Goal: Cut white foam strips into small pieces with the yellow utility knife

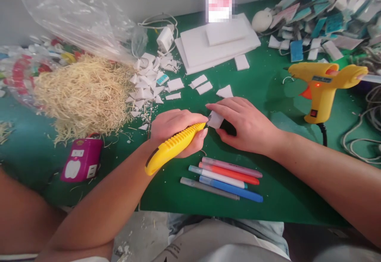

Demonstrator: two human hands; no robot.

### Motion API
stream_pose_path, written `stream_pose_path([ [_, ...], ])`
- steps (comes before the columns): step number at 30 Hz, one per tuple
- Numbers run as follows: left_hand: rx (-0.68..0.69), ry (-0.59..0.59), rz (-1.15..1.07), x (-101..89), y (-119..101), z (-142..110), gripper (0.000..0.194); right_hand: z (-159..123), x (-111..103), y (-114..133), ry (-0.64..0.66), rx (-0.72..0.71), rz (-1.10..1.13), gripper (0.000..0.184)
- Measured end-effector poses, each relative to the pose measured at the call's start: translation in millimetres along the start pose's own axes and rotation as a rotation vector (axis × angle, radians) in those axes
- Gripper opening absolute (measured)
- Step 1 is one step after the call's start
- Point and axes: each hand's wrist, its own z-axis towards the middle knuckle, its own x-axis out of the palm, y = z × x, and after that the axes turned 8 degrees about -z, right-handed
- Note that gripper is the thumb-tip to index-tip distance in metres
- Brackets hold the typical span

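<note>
Foam piece (214,119), small and white, lies on the green bench (268,190), pinched under the right hand (242,125) fingers. Left hand (175,129) fingers are wrapped tight around a yellow utility knife (174,148), its tip touching the foam. 5 markers (223,176) lie just below both hands; a yellow glue gun (323,87) stands well right of them.

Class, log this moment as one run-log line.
left hand: grips yellow utility knife | right hand: pins white foam piece | blade at foam
</note>
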Motion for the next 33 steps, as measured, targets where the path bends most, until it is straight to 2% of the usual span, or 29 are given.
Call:
stream_pose_path([
  [5, -0.033, 0.001, -0.012, -0.6, -1.1, 0.8, 0.013, -1.3, -0.9, -0.1, -0.008, -0.006, 0.045, 0.062],
  [10, -0.031, 0.006, -0.021, -0.5, -1.1, 1.7, 0.011, -2.1, -3.8, 3.2, -0.075, 0.039, -0.043, 0.054],
  [13, -0.025, 0.01, -0.021, -0.1, -0.8, 1.9, 0.012, -3.0, -4.7, 2.7, -0.061, 0.059, -0.082, 0.051],
  [25, -0.036, 0.011, -0.025, 0.1, -0.1, 0.6, 0.012, -3.0, -5.2, 1.0, -0.018, 0.031, -0.045, 0.057],
  [33, -0.083, 0.024, 0.058, -1.7, -1.2, 1.2, 0.021, -2.2, -5.7, 1.9, 0.002, 0.057, -0.098, 0.037],
])
